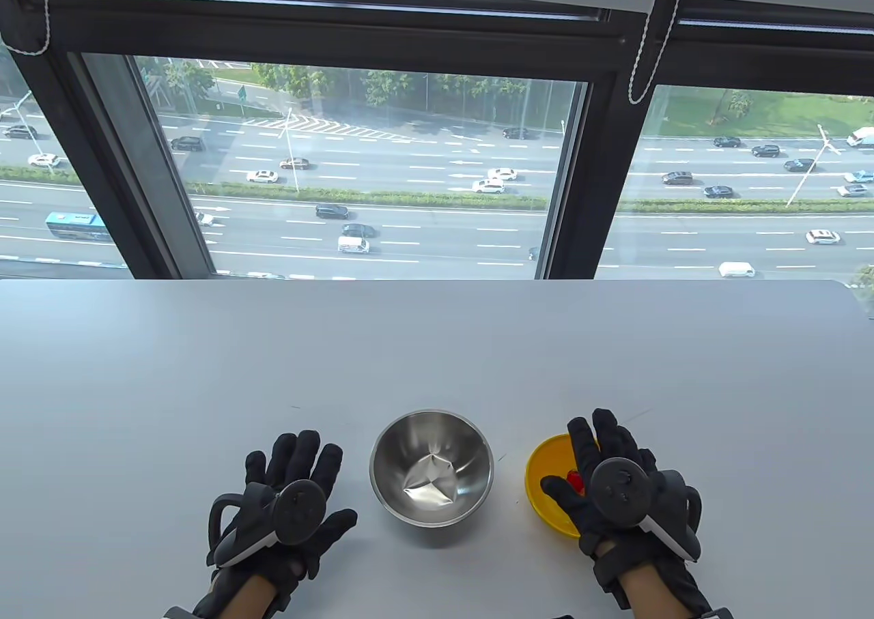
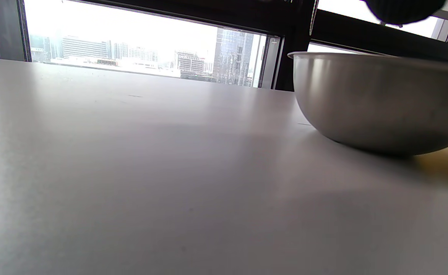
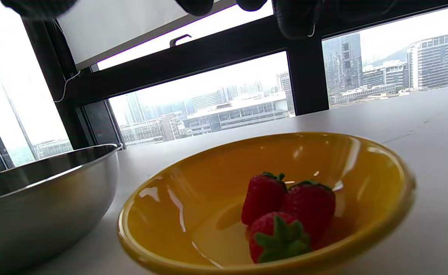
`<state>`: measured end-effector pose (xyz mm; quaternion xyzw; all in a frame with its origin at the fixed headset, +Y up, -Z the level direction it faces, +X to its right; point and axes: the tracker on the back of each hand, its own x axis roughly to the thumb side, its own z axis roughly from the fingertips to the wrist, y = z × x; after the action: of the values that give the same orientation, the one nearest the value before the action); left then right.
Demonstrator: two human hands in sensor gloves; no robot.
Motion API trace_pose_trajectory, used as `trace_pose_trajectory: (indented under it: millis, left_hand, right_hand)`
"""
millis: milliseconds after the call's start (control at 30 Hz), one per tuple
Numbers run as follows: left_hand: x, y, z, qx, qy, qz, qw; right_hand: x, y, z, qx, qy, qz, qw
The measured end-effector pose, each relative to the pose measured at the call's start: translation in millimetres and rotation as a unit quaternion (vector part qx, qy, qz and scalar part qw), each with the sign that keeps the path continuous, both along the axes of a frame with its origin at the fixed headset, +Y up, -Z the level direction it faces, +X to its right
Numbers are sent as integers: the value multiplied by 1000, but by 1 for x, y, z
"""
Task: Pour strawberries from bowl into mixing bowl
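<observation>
A yellow bowl (image 1: 546, 465) stands on the white table at the right; it also shows in the right wrist view (image 3: 224, 183), holding three strawberries (image 3: 285, 214), which show red in the table view (image 1: 575, 480). A steel mixing bowl (image 1: 431, 467) stands empty at the centre; it shows in the left wrist view (image 2: 377, 99) and in the right wrist view (image 3: 44, 202). My right hand (image 1: 601, 462) hovers spread over the yellow bowl, holding nothing. My left hand (image 1: 293, 476) lies spread and empty on the table, left of the mixing bowl.
The white table (image 1: 437, 346) runs back to a large window with dark frames (image 1: 587, 182). Two blind cords (image 1: 649, 52) hang at the window.
</observation>
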<state>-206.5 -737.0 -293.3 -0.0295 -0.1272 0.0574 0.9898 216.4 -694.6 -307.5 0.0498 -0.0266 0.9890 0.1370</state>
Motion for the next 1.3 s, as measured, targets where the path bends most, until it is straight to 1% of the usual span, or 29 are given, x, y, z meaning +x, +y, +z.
trace_pose_trajectory:
  millis: [300,533,700,800,1067,1300]
  left_hand:
    - [0,0,0,1,1,1,1000]
    - [0,-1,0,-4,1,0,1000]
    - [0,-1,0,-5,1,1,1000]
    - [0,-1,0,-5,1,1,1000]
    - [-1,-2,0,-9,2,3,1000]
    - [-1,-2,-1,-9,2,3,1000]
  right_hand:
    - [27,-9,-9,-30,-58,-7,998]
    - [42,-17,-14,-49,-91,-9,995]
    - [51,-25,-18,-74,-120,-5,990]
    - [55,-31,-20,-91,-129,-3,987]
    - [60,-42,-24,-113,-146,-10,983]
    - [60,-48,-27,-141,-154,-16,978]
